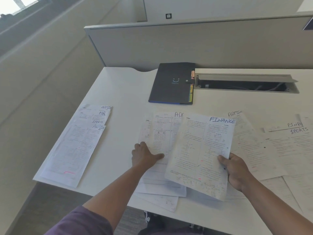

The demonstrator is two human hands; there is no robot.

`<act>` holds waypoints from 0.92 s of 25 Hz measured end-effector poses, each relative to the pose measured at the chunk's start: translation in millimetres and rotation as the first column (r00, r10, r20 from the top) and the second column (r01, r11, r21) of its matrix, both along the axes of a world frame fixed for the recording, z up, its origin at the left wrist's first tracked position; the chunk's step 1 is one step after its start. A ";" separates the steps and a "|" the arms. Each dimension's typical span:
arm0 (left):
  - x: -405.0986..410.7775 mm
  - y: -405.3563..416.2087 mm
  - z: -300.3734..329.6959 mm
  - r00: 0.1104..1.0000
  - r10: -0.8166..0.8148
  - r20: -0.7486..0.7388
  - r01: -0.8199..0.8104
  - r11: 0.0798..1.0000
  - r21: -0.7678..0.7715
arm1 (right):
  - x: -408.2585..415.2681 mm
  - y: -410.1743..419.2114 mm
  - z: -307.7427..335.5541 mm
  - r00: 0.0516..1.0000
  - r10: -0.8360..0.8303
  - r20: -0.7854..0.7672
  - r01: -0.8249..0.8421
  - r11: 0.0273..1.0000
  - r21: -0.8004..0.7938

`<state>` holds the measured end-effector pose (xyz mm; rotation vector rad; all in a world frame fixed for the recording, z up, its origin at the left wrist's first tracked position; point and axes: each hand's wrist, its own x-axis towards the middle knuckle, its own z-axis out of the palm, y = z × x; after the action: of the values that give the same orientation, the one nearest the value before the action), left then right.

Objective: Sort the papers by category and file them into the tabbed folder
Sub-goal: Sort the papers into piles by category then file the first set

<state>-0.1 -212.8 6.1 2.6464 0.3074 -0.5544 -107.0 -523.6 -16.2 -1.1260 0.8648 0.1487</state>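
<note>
- White desk (118, 92): a flat, pale work surface with a rounded notch in its far edge; its near-left corner overhangs the floor.
- Cable tray (245, 83): a rectangular opening let into the desk top at the far right, its grey lid raised, dark cables visible inside.
- Partition panel (186, 46): a grey-beige divider standing along the far edge of the desk; behind it a pale wall carries a small dark wall switch (168, 15). A window (18, 4) shows at the upper left.
- Tabbed folder (172, 83): black, closed by a snap strap, lying flat near the far edge, just left of the cable tray; coloured tabs project from its right edge.
- Left stack (76, 143): overlapping sheets near the left edge, headed ADMIN, HR, SPORTS and ADMIN.
- Centre pile (159, 133): loose sheets before the person, the upper one headed "ADM…", partly covered.
- Right spread (279, 145): sheets lying flat, headed ADMIN, "FINA…" and SPORTS.
- Left hand (145, 156): fingers extended, pressing flat on the centre pile; it grasps nothing.
- Right hand (235, 168): thumb on top and fingers beneath, pinching the right edge of the FINANCE sheet (201, 153), held tilted above the centre pile.
- Purple sleeve (81, 223): covers the left upper arm.
</note>
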 end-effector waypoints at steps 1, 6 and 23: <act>0.4 -5.3 0.2 1.000 0.012 -0.027 -0.012 1.000 0.013 | 0.0 -0.5 -1.0 1.000 -0.004 -0.004 0.004 1.000 -0.004; 8.6 -12.2 5.9 0.977 0.178 -0.120 -0.194 0.972 -0.131 | -1.7 -7.7 -2.4 1.000 -0.017 -0.015 0.017 1.000 -0.014; 18.2 126.6 19.8 0.871 0.466 0.154 -0.349 0.809 -0.473 | 20.9 37.5 4.1 1.000 0.021 0.016 -0.022 0.998 0.056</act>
<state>18.1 -86.2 25.9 2.0940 0.5851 -0.1006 -86.1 -486.1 -12.1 -1.0833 0.8302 0.1807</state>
